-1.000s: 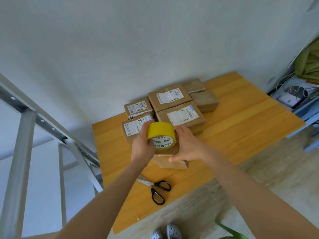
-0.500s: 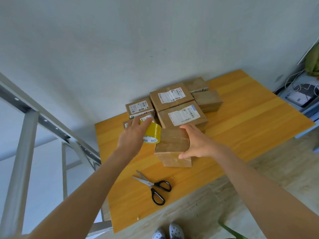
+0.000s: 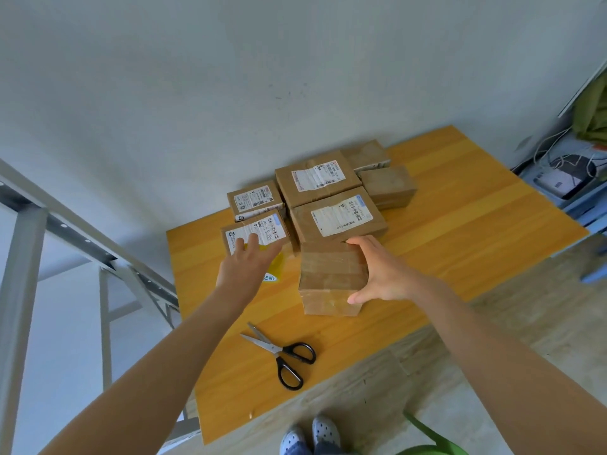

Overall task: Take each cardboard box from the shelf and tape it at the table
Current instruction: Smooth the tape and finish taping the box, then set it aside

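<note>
- Head view: a plain brown cardboard box [image 3: 331, 277] stands on an orange wooden table [image 3: 460, 231]. Every place below is given from this box.
- The box is gripped at its right side by the right hand [image 3: 384, 270]. The thumb is set on the near top edge and the fingers are curled round the far corner.
- Glossy strips of tape are seen across the top and front of the box, so its taping is judged done or nearly done.
- Just left of the box, a roll of yellow adhesive tape [image 3: 274, 269] is largely covered by the left hand [image 3: 248, 266]. The fingers of that hand are held straight and spread, clamped on nothing. Whether the roll is touched by the palm cannot be told.
- Directly behind the box, at least six more brown cardboard boxes [image 3: 338, 218] are packed together, four of them with white shipping labels. They are judged to be boxes already dealt with.
- In front of the box and slightly left, black-handled steel scissors [image 3: 285, 353] are laid with the blades parted.
- Far left of the box, past the table edge, a grey metal shelf frame [image 3: 23, 257] is shown. No boxes are seen on the part in view, so how many are left to be fetched cannot be told.
</note>
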{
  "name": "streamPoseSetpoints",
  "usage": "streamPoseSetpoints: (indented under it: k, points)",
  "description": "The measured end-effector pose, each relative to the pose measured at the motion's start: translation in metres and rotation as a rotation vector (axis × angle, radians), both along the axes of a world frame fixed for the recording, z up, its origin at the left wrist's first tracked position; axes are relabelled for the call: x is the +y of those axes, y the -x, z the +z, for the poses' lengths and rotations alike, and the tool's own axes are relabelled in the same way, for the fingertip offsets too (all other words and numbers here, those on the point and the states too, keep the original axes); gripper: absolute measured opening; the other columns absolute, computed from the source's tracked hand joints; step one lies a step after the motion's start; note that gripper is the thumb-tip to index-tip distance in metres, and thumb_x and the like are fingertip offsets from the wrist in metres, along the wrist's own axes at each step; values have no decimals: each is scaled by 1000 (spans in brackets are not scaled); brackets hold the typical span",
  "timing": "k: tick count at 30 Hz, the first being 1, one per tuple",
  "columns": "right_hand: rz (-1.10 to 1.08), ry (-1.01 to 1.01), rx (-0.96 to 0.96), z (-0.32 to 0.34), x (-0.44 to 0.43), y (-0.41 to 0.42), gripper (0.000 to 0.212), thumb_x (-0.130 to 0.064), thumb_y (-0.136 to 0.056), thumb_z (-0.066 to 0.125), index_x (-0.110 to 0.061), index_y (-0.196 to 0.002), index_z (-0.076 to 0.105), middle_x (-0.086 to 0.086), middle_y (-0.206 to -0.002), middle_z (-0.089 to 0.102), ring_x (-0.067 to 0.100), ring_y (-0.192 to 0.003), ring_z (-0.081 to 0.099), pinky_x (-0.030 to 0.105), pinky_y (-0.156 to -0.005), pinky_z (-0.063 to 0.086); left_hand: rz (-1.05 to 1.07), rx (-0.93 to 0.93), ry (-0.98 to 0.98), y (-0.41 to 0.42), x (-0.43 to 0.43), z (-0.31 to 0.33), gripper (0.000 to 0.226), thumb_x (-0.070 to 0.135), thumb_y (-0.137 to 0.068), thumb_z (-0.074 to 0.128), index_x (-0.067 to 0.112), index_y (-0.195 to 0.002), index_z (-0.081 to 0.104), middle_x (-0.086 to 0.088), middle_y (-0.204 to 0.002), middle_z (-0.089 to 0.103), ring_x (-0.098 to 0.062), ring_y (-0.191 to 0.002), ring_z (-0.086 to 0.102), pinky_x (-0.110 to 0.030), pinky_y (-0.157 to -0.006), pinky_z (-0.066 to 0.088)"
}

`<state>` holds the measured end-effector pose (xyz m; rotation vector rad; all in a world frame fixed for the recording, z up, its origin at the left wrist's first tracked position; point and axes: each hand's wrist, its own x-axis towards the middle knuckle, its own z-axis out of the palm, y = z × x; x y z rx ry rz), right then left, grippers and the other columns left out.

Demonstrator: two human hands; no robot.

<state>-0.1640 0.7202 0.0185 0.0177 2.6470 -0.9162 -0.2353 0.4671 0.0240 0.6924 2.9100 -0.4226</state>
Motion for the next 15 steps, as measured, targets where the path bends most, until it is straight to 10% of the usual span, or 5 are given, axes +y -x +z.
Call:
streamPoseSetpoints:
  k: [11, 15]
  points:
    - [51, -57, -31, 7, -2, 1, 115, -32, -66, 89, -22, -152, 12, -11, -153, 18, 14, -136, 31, 29, -105, 35, -14, 25, -46, -4, -2, -17, 106, 4, -87, 64, 39, -148, -16, -10, -122, 44, -24, -104, 52, -31, -72, 48]
    - [75, -178, -8, 12, -3, 1, 115, -35, -67, 87, -22, -153, 12, -8, -156, 18, 18, -141, 27, 36, -111, 32, -11, -44, -106, -2, -6, -15, 77, 5, -90, 57, 25, -149, 12, -9, -128, 47, -26, -116, 50, -36, -90, 46]
